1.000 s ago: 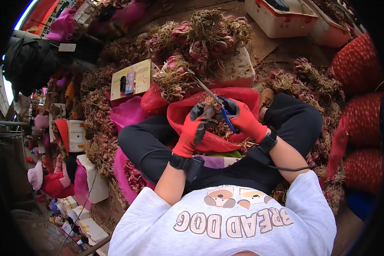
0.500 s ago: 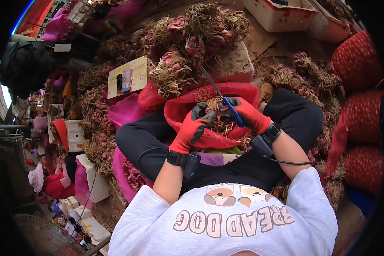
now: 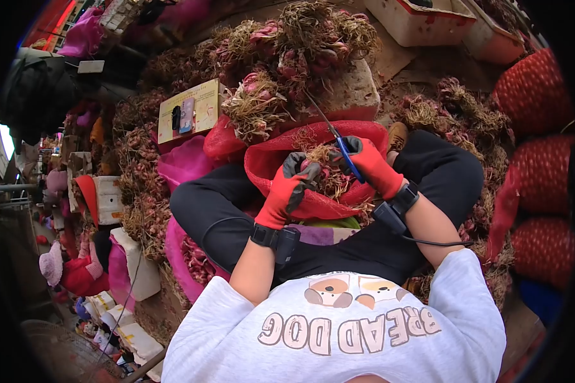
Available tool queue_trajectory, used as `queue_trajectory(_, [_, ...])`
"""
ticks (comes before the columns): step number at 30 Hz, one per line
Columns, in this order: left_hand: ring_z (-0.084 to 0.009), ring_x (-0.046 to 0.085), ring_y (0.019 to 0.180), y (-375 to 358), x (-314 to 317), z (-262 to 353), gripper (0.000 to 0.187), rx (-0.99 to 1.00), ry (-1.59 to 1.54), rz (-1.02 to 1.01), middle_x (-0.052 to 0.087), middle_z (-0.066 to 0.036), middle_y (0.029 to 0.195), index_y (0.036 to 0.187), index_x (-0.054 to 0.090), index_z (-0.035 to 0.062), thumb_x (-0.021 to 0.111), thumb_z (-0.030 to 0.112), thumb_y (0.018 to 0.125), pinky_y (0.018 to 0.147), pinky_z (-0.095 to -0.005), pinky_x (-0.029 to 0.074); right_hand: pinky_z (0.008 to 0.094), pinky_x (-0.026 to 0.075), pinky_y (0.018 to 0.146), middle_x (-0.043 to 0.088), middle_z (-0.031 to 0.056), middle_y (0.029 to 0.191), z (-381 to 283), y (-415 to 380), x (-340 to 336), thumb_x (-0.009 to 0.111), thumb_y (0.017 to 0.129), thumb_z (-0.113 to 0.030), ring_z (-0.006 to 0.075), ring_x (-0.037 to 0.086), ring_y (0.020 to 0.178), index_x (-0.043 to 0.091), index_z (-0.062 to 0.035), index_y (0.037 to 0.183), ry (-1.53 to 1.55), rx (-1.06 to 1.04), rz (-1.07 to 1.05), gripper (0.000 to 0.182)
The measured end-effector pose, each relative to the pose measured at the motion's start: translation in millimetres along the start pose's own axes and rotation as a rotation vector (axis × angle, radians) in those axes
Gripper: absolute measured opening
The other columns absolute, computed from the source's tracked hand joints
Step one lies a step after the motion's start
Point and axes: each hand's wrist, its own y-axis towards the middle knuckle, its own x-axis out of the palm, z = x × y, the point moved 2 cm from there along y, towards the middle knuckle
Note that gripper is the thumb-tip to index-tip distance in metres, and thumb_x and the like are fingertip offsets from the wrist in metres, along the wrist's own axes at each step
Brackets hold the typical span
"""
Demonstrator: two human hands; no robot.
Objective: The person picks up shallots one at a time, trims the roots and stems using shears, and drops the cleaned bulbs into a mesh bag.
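Observation:
My right hand [image 3: 375, 167], in a red glove with dark palm, grips a pair of scissors [image 3: 346, 155] by the blue handles. The blades slant away from me, up and to the left. My left hand [image 3: 292, 186], gloved alike, is closed on shallots [image 3: 319, 159] with dry, straggly ends; its fingers partly hide them. Both hands are over a red mesh bag [image 3: 257, 165] that sits open between my bent legs. More shallots and dry trimmings [image 3: 333, 182] lie inside it.
Heaped shallot bunches [image 3: 300, 51] rest ahead on a foam block [image 3: 358, 89]. At left are a cardboard box [image 3: 204, 105] with a phone [image 3: 186, 115] and a pink bag [image 3: 185, 163]. Full red sacks [image 3: 543, 172] line the right. A person [image 3: 76, 271] in red sits far left.
My left hand has shifted slightly, and more of the shallots' dry ends show between the hands. The scissors have tilted a little more upright and stay in my right hand.

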Motion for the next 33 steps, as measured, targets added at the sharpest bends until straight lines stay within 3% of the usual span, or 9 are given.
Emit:
queue_trajectory(1, [-0.0151, 0.058, 0.080, 2, 2, 1, 0.025, 0.038, 0.011, 0.015, 0.059, -0.005, 0.097, 0.109, 0.047, 0.0075, 0.055, 0.005, 0.086, 0.068, -0.0268, 0.048, 0.0312, 0.047, 0.059, 0.064, 0.0044, 0.082, 9, 9, -1, 0.075, 0.075, -0.019, 0.0150, 0.062, 0.066, 0.061, -0.0021, 0.091, -0.010, -0.027, 0.134, 0.028])
queue_trajectory(5, [-0.0122, 0.055, 0.071, 0, 15, 6, 0.019, 0.071, -0.195, -0.074, 0.060, -0.004, 0.095, 0.105, 0.049, 0.0113, 0.059, 0.010, 0.089, 0.061, -0.0238, 0.044, 0.0398, 0.047, 0.078, 0.065, 0.0105, 0.092, -4, 19, -17, 0.066, 0.079, -0.027, 0.0311, 0.060, 0.092, 0.063, -0.0084, 0.095, -0.752, -0.328, 0.557, 0.025])
queue_trajectory(8, [-0.0110, 0.054, 0.072, -9, 9, 20, 0.019, -0.002, -0.159, -0.011, 0.060, -0.005, 0.095, 0.106, 0.050, 0.0129, 0.060, 0.013, 0.090, 0.061, -0.0237, 0.043, 0.0397, 0.047, 0.078, 0.064, 0.0111, 0.091, -6, 37, -36, 0.066, 0.079, -0.028, 0.0306, 0.060, 0.092, 0.063, -0.0096, 0.096, -0.848, -0.362, 0.778, 0.025])
queue_trajectory(13, [-0.0122, 0.057, 0.081, -3, -15, 9, 0.024, 0.004, -0.297, 0.011, 0.059, -0.005, 0.102, 0.113, 0.050, 0.0119, 0.060, 0.014, 0.092, 0.070, -0.0258, 0.048, 0.0323, 0.049, 0.076, 0.069, 0.0117, 0.094, 24, 118, -81, 0.067, 0.080, -0.027, 0.0214, 0.066, 0.084, 0.063, -0.0042, 0.106, -0.233, -0.320, 0.550, 0.035])
queue_trajectory(21, [-0.0174, 0.062, 0.093, -22, -15, 15, 0.034, 0.096, -0.304, 0.109, 0.061, -0.005, 0.105, 0.125, 0.047, 0.0126, 0.059, 0.011, 0.093, 0.076, -0.0296, 0.052, 0.0327, 0.049, 0.077, 0.069, 0.0122, 0.093, -33, 101, -91, 0.070, 0.079, -0.027, 0.0211, 0.066, 0.084, 0.063, -0.0028, 0.104, -0.502, -0.389, 0.797, 0.036])
queue_trajectory(25, [-0.0163, 0.061, 0.091, -12, -16, 7, 0.037, 0.102, -0.365, 0.101, 0.061, -0.005, 0.104, 0.126, 0.046, 0.0126, 0.059, 0.011, 0.092, 0.075, -0.0282, 0.052, 0.0310, 0.047, 0.075, 0.064, 0.0031, 0.085, -49, 67, -93, 0.066, 0.081, -0.017, 0.0154, 0.058, 0.077, 0.060, -0.0003, 0.105, -0.429, -0.397, 0.550, 0.030])
queue_trajectory(28, [-0.0162, 0.061, 0.090, -13, -5, 15, 0.034, 0.090, -0.305, 0.135, 0.061, -0.004, 0.104, 0.124, 0.048, 0.0136, 0.060, 0.011, 0.091, 0.074, -0.0276, 0.051, 0.0298, 0.046, 0.078, 0.063, 0.0054, 0.090, -62, 25, -76, 0.066, 0.081, -0.016, 0.0141, 0.057, 0.083, 0.057, -0.0009, 0.113, -0.592, -0.343, 0.350, 0.036])
queue_trajectory(30, [-0.0166, 0.061, 0.091, -15, -3, 16, 0.031, 0.066, -0.361, 0.132, 0.061, -0.004, 0.104, 0.121, 0.049, 0.0143, 0.060, 0.010, 0.091, 0.074, -0.0278, 0.051, 0.0318, 0.046, 0.081, 0.062, 0.0099, 0.098, -84, -17, -33, 0.063, 0.081, -0.015, 0.0176, 0.059, 0.089, 0.055, -0.0013, 0.115, -0.749, -0.305, 0.203, 0.037])
queue_trajectory(33, [-0.0179, 0.060, 0.093, -16, -8, 11, 0.027, 0.028, -0.576, 0.092, 0.061, -0.004, 0.104, 0.117, 0.051, 0.0151, 0.059, 0.008, 0.092, 0.074, -0.0286, 0.051, 0.0378, 0.045, 0.082, 0.059, 0.0139, 0.101, -52, -47, -1, 0.071, 0.079, -0.037, 0.0300, 0.057, 0.098, 0.056, -0.0034, 0.113, -0.709, -0.362, 0.103, 0.050])
